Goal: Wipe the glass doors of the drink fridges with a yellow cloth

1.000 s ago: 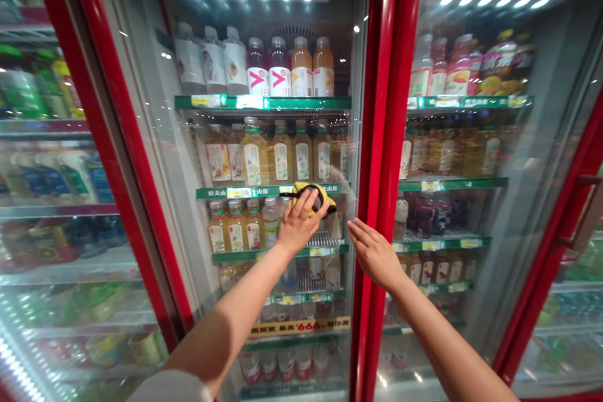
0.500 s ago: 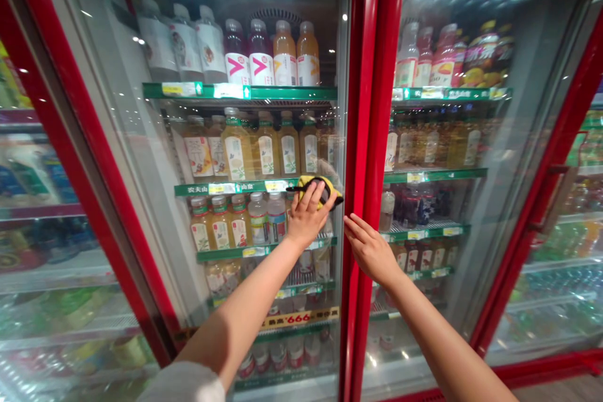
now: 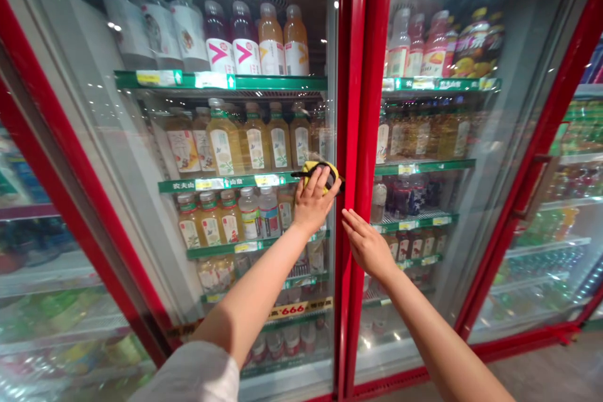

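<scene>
While the left hand (image 3: 315,201) holds a yellow-and-black cloth (image 3: 331,170) against the glass door (image 3: 325,44), the right hand (image 3: 370,245) rests beside the red door frame (image 3: 360,75). Left grip: fingers bent over the bunched cloth, palm side to the glass. Right grip: nothing held, fingers nearly straight and close together; fingertip contact with the frame cannot be confirmed.

Cloth position: right edge of the pane, just beside the frame.

Judged step: wiping the pane near its edge. Judged need for the next move: level pressure, cloth turned away from the frame, knuckles clear of the metal.

Containers, behind this pane: cooler (image 3: 132,163) stocked on several shelves. Top shelf (image 3: 277,83): white-labelled bottles (image 3: 188,31), purple-drink bottles (image 3: 247,56), orange-drink bottles (image 3: 271,58), all upright. Next down: amber-drink bottles (image 3: 223,144). Below that: more amber, plus clear bottles (image 3: 251,217). Lowest rows too dim to identify.

Neighbouring cooler (image 3: 499,125): pink-drink bottles (image 3: 436,44) on its upper shelf.
</scene>
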Demonstrator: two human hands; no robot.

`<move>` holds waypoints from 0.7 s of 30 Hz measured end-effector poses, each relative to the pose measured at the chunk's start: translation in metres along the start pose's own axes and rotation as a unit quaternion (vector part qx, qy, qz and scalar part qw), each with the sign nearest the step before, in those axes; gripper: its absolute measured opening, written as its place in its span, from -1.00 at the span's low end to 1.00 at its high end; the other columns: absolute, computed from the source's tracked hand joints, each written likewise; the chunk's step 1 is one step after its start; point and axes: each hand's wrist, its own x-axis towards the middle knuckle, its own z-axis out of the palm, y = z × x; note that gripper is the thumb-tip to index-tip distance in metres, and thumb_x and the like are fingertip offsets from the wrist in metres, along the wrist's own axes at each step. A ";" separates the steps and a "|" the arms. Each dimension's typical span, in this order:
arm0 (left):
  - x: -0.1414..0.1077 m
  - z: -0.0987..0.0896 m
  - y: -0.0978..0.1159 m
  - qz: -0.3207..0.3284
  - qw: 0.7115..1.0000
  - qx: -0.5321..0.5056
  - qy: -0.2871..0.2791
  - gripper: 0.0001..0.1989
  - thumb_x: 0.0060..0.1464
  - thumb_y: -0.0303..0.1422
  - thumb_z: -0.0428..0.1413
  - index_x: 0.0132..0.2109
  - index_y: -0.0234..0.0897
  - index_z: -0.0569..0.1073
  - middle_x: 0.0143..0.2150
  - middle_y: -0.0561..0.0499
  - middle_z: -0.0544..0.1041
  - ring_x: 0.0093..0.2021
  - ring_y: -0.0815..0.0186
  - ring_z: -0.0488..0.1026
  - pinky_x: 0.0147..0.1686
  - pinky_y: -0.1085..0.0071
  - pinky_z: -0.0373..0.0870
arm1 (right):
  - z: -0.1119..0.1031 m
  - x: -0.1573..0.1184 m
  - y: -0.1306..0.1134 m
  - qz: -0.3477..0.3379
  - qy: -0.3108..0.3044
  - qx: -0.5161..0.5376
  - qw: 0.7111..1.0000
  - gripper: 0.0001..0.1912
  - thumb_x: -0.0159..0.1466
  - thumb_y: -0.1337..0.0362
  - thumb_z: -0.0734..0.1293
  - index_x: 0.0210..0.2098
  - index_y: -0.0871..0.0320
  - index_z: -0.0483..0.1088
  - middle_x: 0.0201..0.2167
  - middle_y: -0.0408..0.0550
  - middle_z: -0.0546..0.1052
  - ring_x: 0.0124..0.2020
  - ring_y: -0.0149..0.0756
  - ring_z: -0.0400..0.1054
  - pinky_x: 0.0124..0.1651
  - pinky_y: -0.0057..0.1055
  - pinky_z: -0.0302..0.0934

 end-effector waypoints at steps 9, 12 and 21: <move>-0.088 0.021 0.014 0.080 0.996 -0.015 -0.027 -0.51 0.23 -0.45 0.16 0.25 0.08 0.46 0.36 -0.04 0.44 0.39 0.26 0.31 0.48 0.12 -0.05 | -0.005 -0.023 -0.009 0.037 0.003 0.011 0.999 -0.35 0.39 0.52 0.13 0.44 0.14 0.19 0.39 0.14 0.33 0.49 -0.11 0.06 0.39 -0.01 0.28; -0.105 0.022 0.014 0.135 0.990 -0.012 -0.034 -0.54 0.23 -0.46 0.16 0.21 0.10 0.49 0.34 0.02 0.47 0.37 0.33 0.33 0.47 0.20 -0.04 | -0.007 -0.028 -0.014 0.042 0.000 0.003 0.999 -0.36 0.37 0.52 0.13 0.43 0.17 0.20 0.39 0.17 0.33 0.49 -0.08 0.06 0.37 -0.01 0.30; -0.095 0.020 0.005 0.069 0.997 -0.002 -0.044 -0.35 0.17 -0.52 0.16 0.32 0.19 0.38 0.35 -0.01 0.45 0.37 0.26 0.33 0.43 0.17 0.06 | -0.008 -0.040 -0.018 0.071 0.024 0.011 0.997 -0.34 0.38 0.51 0.14 0.45 0.09 0.18 0.37 0.14 0.36 0.47 -0.05 0.10 0.33 0.02 0.34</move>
